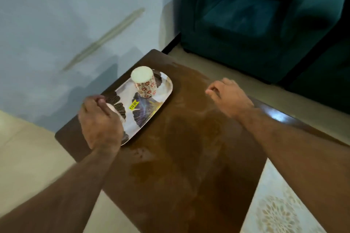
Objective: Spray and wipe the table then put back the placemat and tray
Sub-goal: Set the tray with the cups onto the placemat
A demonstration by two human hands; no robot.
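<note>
A: Where's the tray (151,104) now?

B: On the table (189,157), w/ its near end under my left hand (100,121). That hand is on top of the end, fingers bent down over it. I think I'm holding the rim, but my hand hides the grip, so can't tell 4 sure.

A: And ur other hand?

B: My right hand (230,96) is off to the right, well apart from the tray. Fingers bent a bit, holding nothing. It's low over the table; touching or not, can't tell.

A: What's on the tray?

B: An upside-down cup (144,84) w/ red flowers, past my left hand, near the far end. There's a yellow price sticker (134,105) b/w my hand and the cup.

A: Is the table wiped?

B: Looks wet & streaky b/w my hands and close to me, so I guess the spray-and-wipe part is done or nearly. I don't see the placemat, spray, or cloth here.

A: So what's the trick now?

B: Keep the tray flat & go slow. The cup is tall and could tip or slide. I'd use both hands, one at each end. If the mat goes under it, put that down 1st. Wet wood may be slippy, so set it down soft, no shoving.
</note>
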